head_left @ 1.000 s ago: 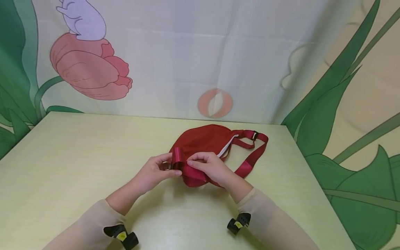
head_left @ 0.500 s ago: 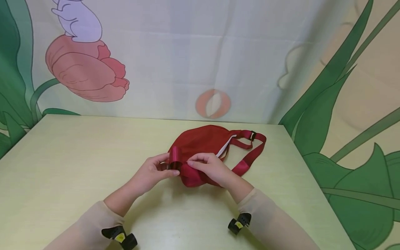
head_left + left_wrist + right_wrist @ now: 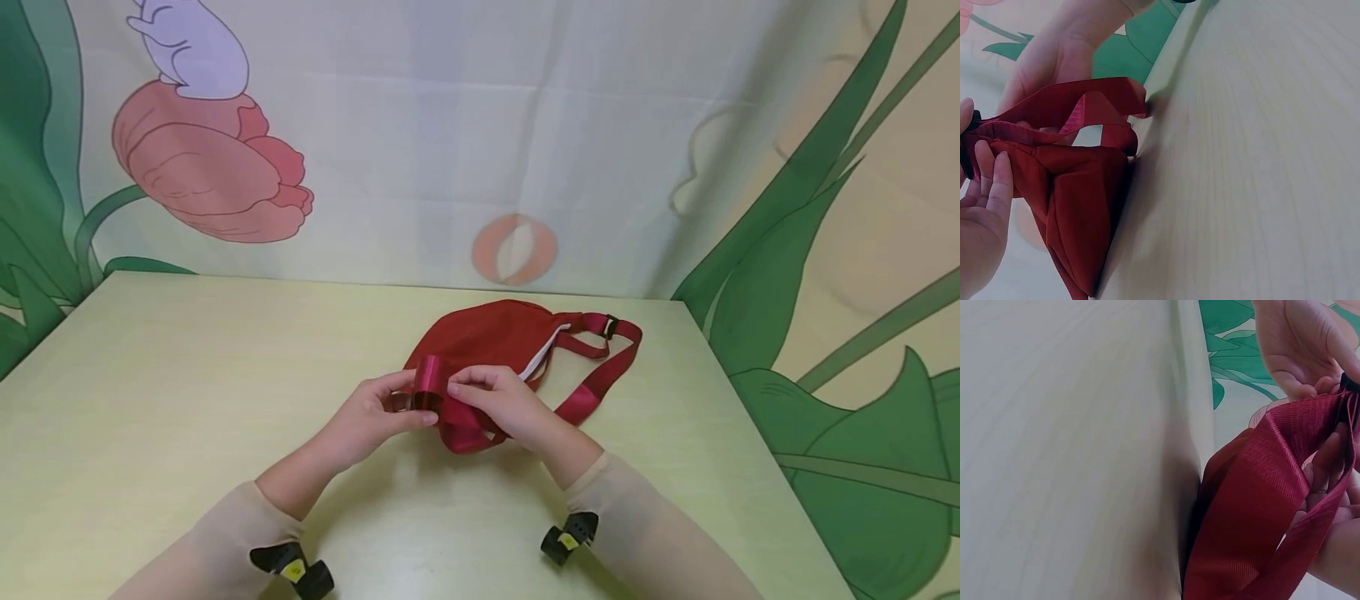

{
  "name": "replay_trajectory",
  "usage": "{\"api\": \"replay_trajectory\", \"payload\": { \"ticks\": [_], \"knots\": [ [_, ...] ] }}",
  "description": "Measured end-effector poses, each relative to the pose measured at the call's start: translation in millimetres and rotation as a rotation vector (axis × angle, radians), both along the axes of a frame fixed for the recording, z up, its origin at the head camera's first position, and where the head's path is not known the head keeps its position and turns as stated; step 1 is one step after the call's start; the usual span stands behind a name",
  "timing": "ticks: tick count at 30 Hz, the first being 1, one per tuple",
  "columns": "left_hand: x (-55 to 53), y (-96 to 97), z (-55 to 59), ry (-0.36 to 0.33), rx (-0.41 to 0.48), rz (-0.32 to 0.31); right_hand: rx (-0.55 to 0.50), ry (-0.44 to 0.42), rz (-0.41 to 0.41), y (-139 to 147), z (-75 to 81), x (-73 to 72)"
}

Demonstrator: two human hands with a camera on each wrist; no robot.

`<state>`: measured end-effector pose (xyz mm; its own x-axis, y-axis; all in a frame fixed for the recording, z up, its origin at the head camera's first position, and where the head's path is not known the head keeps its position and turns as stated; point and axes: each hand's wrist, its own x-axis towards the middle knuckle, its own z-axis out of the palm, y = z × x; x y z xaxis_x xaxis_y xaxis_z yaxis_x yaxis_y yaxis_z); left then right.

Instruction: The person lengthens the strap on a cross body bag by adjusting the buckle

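Observation:
A red waist bag (image 3: 480,337) with a white-edged zip lies on the table, its near end lifted toward both hands. My left hand (image 3: 375,412) holds a black buckle (image 3: 967,150) at the bag's near-left end, where a shiny loop of the red strap (image 3: 432,377) stands up. Just right of that loop, my right hand (image 3: 506,400) pinches the strap between thumb and fingers. Both hands close in on the webbing in the right wrist view, where the buckle is partly cut off at the edge. Exactly how the webbing runs through the buckle is hidden.
The far strap (image 3: 611,375) loops out right of the bag, with a black adjuster (image 3: 611,326) on it. The pale table (image 3: 225,358) meets a printed curtain (image 3: 375,167) at the back. Each sleeve carries a small black camera (image 3: 296,571).
The strap loop in my left hand shifts slightly left, then back right. A small gap shows in the webbing below my right hand. Both hands keep their hold.

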<state>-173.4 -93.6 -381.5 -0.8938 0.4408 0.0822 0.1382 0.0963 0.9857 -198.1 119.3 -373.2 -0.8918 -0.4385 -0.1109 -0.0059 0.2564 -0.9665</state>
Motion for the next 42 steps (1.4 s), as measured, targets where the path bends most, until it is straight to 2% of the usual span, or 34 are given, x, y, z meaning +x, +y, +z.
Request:
{"api": "replay_trajectory", "payload": {
  "ticks": [2,9,20,28,42],
  "knots": [
    [0.0,-0.2,0.0,0.007,-0.003,0.003,-0.004,-0.014,-0.002,0.6,2.8,1.9],
    [-0.1,-1.4,0.9,-0.017,0.015,0.018,0.011,-0.017,-0.008,6.3,-5.3,-1.9],
    [-2.5,2.8,-3.5,-0.019,0.013,0.003,-0.067,-0.013,0.005,2.6,-4.0,0.4],
    [-1.4,1.7,-1.3,-0.003,0.005,0.017,-0.051,-0.019,0.007,3.5,-2.7,1.2],
    [-3.3,3.5,-1.5,-0.017,0.023,0.009,-0.061,-0.012,-0.020,0.7,-2.3,-0.1]
  ]
}}
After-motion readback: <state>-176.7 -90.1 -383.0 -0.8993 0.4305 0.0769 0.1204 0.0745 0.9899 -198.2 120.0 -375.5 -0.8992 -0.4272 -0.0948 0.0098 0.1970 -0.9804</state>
